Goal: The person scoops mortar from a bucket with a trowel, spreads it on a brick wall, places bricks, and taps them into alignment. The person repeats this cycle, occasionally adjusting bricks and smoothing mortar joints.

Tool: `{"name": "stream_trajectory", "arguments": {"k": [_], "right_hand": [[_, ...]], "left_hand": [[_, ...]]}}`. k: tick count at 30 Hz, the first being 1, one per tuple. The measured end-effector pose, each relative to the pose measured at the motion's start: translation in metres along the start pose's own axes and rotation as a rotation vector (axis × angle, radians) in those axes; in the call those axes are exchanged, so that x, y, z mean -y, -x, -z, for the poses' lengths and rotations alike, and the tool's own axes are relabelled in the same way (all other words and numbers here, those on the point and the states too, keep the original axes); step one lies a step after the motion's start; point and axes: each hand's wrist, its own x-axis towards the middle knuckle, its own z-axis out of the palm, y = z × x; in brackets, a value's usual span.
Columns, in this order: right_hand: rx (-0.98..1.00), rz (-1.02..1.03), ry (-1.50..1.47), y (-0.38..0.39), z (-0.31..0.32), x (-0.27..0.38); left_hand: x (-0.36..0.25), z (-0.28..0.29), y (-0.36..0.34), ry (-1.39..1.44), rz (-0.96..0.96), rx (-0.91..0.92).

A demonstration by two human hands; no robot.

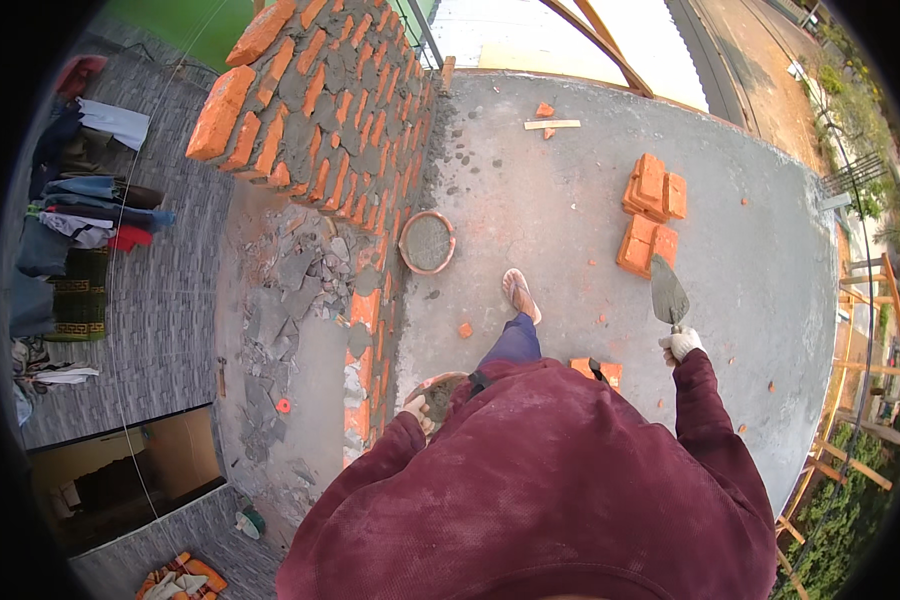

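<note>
My right hand (681, 344), in a pale glove, is closed round the handle of a trowel (669, 291). The trowel's blade is grey with mortar and points away from me, its tip beside a stack of orange bricks (639, 247). Close to my body on the left, my left hand (417, 410) grips the rim of a mortar basin (440, 384); my sleeve and torso hide part of this basin. Another round basin (428, 243) full of grey mortar stands farther ahead, beside the brick wall (315, 110).
A low brick course (363, 365) with mortar dabs runs along my left. Beyond it lies broken rubble (290, 290) on a ledge. More bricks (610, 373) sit by my right side. Ahead is a wooden strip (552, 124). The concrete slab (750, 260) ends at the right.
</note>
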Motion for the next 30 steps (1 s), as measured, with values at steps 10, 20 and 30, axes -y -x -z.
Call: {"name": "stream_trajectory", "arguments": {"k": [10, 20, 30], "right_hand": [[0.202, -0.133, 0.105, -0.084, 0.016, 0.202], [0.451, 0.245, 0.986, -0.353, 0.066, 0.399], [0.213, 0.269, 0.684, -0.327, 0.048, 0.744]], "left_hand": [[-0.172, -0.134, -0.091, -0.789, -0.442, 0.083], [-0.368, -0.308, -0.064, 0.26, -0.383, -0.098], [-0.509, -0.448, -0.067, 0.567, -0.227, -0.172]]}}
